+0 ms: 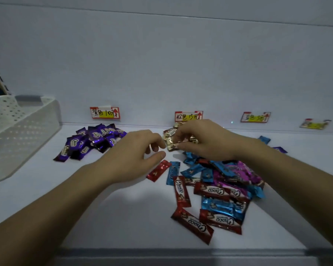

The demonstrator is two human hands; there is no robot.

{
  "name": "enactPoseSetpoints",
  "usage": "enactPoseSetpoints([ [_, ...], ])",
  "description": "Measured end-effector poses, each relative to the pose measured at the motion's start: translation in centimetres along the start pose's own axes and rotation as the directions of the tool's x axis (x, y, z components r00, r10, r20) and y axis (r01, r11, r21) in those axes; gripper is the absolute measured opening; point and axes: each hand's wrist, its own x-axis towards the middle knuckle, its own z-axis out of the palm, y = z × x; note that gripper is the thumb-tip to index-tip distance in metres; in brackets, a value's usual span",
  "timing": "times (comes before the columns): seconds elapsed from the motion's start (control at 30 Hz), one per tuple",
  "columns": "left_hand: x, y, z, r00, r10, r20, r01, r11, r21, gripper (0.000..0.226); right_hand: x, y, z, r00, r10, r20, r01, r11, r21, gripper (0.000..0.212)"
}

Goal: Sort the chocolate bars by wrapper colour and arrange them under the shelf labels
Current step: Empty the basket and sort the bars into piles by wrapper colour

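White shelf board (104, 208) and a pale back wall (161, 64) are seen from above, and handwritten price labels with red arrows are fixed along the foot of the wall. The left hand (131, 156) is held just over the board with its fingers loosely curled and the thumb set apart from them; nothing is held in it. The right hand (204, 141) is reached further in, close beside the left hand's fingertips, and its thumb and curled fingers are closed on the gold-brown bars (170, 138), a small cluster lying on the board at the wall. The brown label (188, 116) is seen directly beyond the right hand's knuckles. Beyond and to the left of the left hand, a pile of purple bars (92, 140) is gathered under the purple label (105, 112). The blue label (255, 117) is fixed beyond the right forearm, with a further label (314, 123) out to the right, too blurred to be read. Under the right wrist and on its near side, a mixed heap (219, 189) of red, blue and magenta bars is spread unsorted. A single red bar (159, 170) is lying just on the near side of the left thumb, with a blue one beside it. A stray blue bar (264, 139) is found to the right of the right forearm. Well to the left of the left hand, a white perforated basket (17, 131) is placed at the shelf's end.
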Motion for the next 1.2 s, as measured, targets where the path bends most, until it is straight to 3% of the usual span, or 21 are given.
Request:
enactPoseSetpoints([
  [0.13,1.8,1.6,0.9,0.973,0.079,0.215,-0.085,0.996,0.019,0.031,-2.1,1.8,-0.3,0.995,0.054,0.085,-0.047,0.996,-0.08,0.018],
  [0.2,2.3,1.8,1.5,0.933,0.096,0.347,-0.112,0.993,0.028,0.037,-2.4,2.2,0.0,0.988,0.101,0.116,-0.094,0.993,-0.066,0.028],
  [0.27,2.3,1.5,2.0,0.919,0.101,0.38,-0.107,0.994,-0.007,0.036,-2.5,2.5,0.7,0.98,0.145,0.14,-0.137,0.988,-0.064,0.042],
  [0.43,1.9,0.9,2.5,0.941,0.101,0.323,-0.079,0.994,-0.079,0.013,-2.6,3.0,2.0,0.982,0.156,0.105,-0.144,0.983,-0.115,0.045],
  [0.77,1.1,0.6,2.1,0.918,0.109,0.382,-0.076,0.992,-0.1,0.029,-4.2,3.7,1.9,0.984,0.169,-0.062,-0.167,0.985,0.032,0.033],
  [1.0,1.4,0.8,2.1,0.973,0.033,0.226,-0.017,0.997,-0.072,0.014,-4.1,3.6,1.8,0.956,0.215,-0.197,-0.165,0.956,0.241,0.022],
  [1.2,0.9,1.5,1.8,0.998,-0.017,0.056,0.028,0.977,-0.212,0.009,-4.5,3.8,1.2,0.915,0.267,-0.304,-0.148,0.92,0.364,0.009],
])
